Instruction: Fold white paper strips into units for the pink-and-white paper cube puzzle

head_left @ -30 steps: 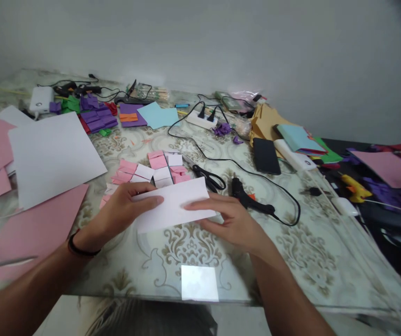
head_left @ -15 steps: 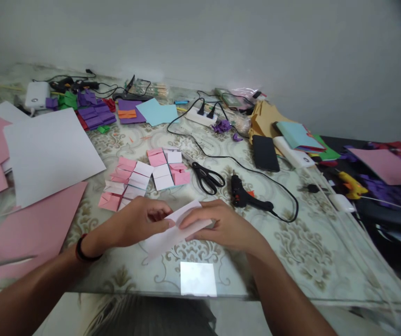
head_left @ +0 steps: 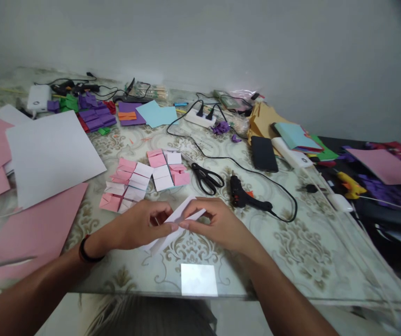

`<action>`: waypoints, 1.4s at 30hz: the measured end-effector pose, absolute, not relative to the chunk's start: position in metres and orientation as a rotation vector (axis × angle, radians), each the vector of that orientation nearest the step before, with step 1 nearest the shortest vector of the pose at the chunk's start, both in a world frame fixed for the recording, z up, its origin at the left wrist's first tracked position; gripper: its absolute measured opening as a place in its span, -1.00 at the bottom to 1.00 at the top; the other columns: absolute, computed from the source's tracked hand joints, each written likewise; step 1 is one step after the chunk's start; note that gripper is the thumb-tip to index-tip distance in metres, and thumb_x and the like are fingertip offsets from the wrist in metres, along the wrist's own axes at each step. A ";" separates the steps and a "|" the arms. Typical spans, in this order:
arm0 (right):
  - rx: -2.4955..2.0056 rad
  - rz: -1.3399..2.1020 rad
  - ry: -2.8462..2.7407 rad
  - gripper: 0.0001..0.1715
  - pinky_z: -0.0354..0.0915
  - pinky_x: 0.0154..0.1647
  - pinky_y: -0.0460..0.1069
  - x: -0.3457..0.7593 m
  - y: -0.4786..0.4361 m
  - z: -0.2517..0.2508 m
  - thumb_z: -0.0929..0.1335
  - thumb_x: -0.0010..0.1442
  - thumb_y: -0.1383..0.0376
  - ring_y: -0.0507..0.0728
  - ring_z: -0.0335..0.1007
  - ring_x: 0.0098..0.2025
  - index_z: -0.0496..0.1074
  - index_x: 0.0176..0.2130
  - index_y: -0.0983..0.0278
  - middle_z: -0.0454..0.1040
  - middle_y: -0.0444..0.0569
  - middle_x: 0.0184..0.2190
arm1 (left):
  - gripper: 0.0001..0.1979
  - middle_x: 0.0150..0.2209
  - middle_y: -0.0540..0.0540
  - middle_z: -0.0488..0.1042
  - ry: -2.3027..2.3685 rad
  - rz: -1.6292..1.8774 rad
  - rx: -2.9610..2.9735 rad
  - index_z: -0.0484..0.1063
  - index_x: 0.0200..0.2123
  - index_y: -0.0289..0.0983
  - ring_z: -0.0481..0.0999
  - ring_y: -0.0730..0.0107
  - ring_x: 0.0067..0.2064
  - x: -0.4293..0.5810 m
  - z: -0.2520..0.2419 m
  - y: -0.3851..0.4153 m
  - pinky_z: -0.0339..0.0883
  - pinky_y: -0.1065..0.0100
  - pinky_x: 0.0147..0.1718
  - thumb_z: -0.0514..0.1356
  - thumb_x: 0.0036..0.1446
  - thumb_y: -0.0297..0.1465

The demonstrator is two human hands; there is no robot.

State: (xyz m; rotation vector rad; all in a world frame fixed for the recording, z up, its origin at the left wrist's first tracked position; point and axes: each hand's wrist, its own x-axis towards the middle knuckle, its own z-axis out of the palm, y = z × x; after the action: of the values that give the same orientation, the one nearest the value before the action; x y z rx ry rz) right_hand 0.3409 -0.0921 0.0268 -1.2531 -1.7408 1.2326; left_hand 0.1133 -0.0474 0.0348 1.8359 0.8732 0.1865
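Note:
Both of my hands pinch a white paper strip (head_left: 179,217) just above the patterned table (head_left: 291,242). My left hand (head_left: 139,226) grips its near left part with closed fingers. My right hand (head_left: 217,224) pinches the right part, fingertips meeting the left hand's. The strip is folded lengthwise and tilts up toward the far right. Folded pink and white paper squares (head_left: 141,179) lie just beyond my hands. Black scissors (head_left: 206,178) and a black glue gun (head_left: 245,198) lie to the right of them.
A large white sheet (head_left: 51,154) and pink sheets (head_left: 36,228) cover the left side. Purple and green paper pieces (head_left: 92,114), a power strip (head_left: 200,117) with cables, a black phone (head_left: 263,154) and stacked coloured paper (head_left: 294,135) sit farther back. A small white square (head_left: 199,280) lies at the near edge.
The flat white strip has been folded lengthwise. My hands drew together and closer to me, and now pinch it at the middle.

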 end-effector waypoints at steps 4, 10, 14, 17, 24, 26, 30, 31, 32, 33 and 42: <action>-1.259 1.267 -1.543 -0.74 0.38 -0.34 -0.09 0.334 -0.097 0.023 0.52 0.21 0.24 0.05 0.50 -0.31 0.53 -0.08 0.15 0.58 -0.12 -0.27 | -0.80 -0.40 0.04 0.48 0.879 0.222 1.836 0.45 -0.31 -0.26 0.40 0.42 -0.37 0.113 0.035 -0.049 0.21 0.39 -0.38 0.19 0.29 -0.26; -1.110 1.455 -1.191 -0.43 0.50 -0.31 -0.04 0.326 -0.099 0.011 0.50 0.26 0.16 0.06 0.51 -0.35 0.32 0.18 0.09 0.54 -0.15 -0.28 | -0.77 -0.25 -0.01 0.62 0.903 0.325 1.797 0.58 -0.13 -0.25 0.49 0.36 -0.29 0.116 0.037 -0.050 0.31 0.37 -0.30 0.16 0.32 -0.29; -1.161 1.441 -1.249 -0.66 0.44 -0.35 -0.05 0.323 -0.098 0.010 0.45 0.30 0.05 0.03 0.44 -0.44 0.50 -0.12 0.25 0.51 -0.13 -0.42 | -0.77 -0.35 0.00 0.59 0.910 0.302 1.836 0.59 -0.21 -0.26 0.46 0.39 -0.37 0.117 0.032 -0.052 0.25 0.39 -0.39 0.16 0.32 -0.29; -1.258 1.372 -1.362 -0.68 0.35 -0.38 -0.07 0.323 -0.098 0.013 0.43 0.32 0.05 0.03 0.38 -0.43 0.54 -0.18 0.27 0.47 -0.15 -0.46 | -0.78 -0.39 0.00 0.57 0.915 0.292 1.828 0.57 -0.23 -0.27 0.46 0.39 -0.39 0.116 0.029 -0.052 0.25 0.40 -0.41 0.18 0.31 -0.28; -1.322 1.291 -1.558 -0.74 0.18 -0.47 -0.10 0.323 -0.098 0.018 0.41 0.34 0.12 -0.02 0.17 -0.51 0.57 -0.16 0.27 0.30 -0.24 -0.56 | -0.71 -0.33 0.03 0.48 1.002 0.567 1.635 0.47 -0.04 -0.22 0.44 0.44 -0.37 0.113 0.024 -0.049 0.28 0.43 -0.42 0.32 0.22 -0.24; -1.322 1.283 -1.560 -0.75 0.19 -0.46 -0.10 0.322 -0.098 0.017 0.42 0.33 0.13 -0.02 0.18 -0.51 0.56 -0.16 0.27 0.31 -0.24 -0.54 | -0.73 -0.39 0.06 0.42 0.975 0.553 1.619 0.48 -0.04 -0.21 0.41 0.45 -0.38 0.112 0.023 -0.048 0.25 0.44 -0.44 0.31 0.22 -0.27; -1.312 1.297 -1.522 -0.73 0.27 -0.40 -0.10 0.326 -0.098 0.018 0.44 0.31 0.15 0.01 0.32 -0.42 0.56 -0.05 0.24 0.45 -0.17 -0.43 | -0.83 -0.48 0.11 0.31 0.926 0.597 1.478 0.42 -0.19 -0.23 0.37 0.50 -0.45 0.108 0.021 -0.044 0.21 0.47 -0.48 0.28 0.28 -0.27; -1.312 1.298 -1.509 -0.70 0.28 -0.41 -0.10 0.330 -0.098 0.018 0.45 0.30 0.16 0.02 0.34 -0.41 0.57 -0.02 0.22 0.48 -0.15 -0.41 | -0.82 -0.49 0.12 0.29 0.935 0.640 1.453 0.40 -0.22 -0.23 0.35 0.52 -0.46 0.107 0.021 -0.043 0.19 0.48 -0.50 0.29 0.29 -0.27; -1.319 1.297 -1.494 -0.68 0.27 -0.42 -0.10 0.333 -0.097 0.019 0.46 0.30 0.15 0.02 0.36 -0.41 0.57 0.01 0.21 0.50 -0.14 -0.39 | -0.81 -0.48 0.12 0.28 0.948 0.682 1.432 0.38 -0.24 -0.23 0.36 0.54 -0.46 0.106 0.021 -0.041 0.19 0.50 -0.50 0.30 0.29 -0.27; -1.329 1.295 -1.476 -0.67 0.27 -0.45 -0.10 0.337 -0.096 0.020 0.46 0.30 0.14 0.02 0.36 -0.42 0.58 0.03 0.19 0.53 -0.13 -0.38 | -0.80 -0.47 0.12 0.29 0.952 0.714 1.411 0.36 -0.25 -0.23 0.39 0.54 -0.45 0.104 0.021 -0.039 0.22 0.50 -0.49 0.31 0.28 -0.27; -1.351 1.194 -1.637 -0.79 0.43 -0.31 -0.04 0.343 -0.093 0.023 0.48 0.27 0.21 0.11 0.58 -0.26 0.66 -0.09 0.19 0.71 -0.06 -0.21 | -0.76 -0.08 -0.11 0.63 0.873 0.641 1.611 0.60 -0.06 -0.22 0.60 0.32 -0.18 0.106 0.026 -0.041 0.45 0.39 -0.29 0.36 0.20 -0.34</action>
State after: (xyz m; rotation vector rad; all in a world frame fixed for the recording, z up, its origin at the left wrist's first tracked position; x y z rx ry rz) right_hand 0.3429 -0.0933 0.0229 -1.3515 -1.6373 1.1937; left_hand 0.1063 -0.0413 0.0263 1.6114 0.8728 0.6411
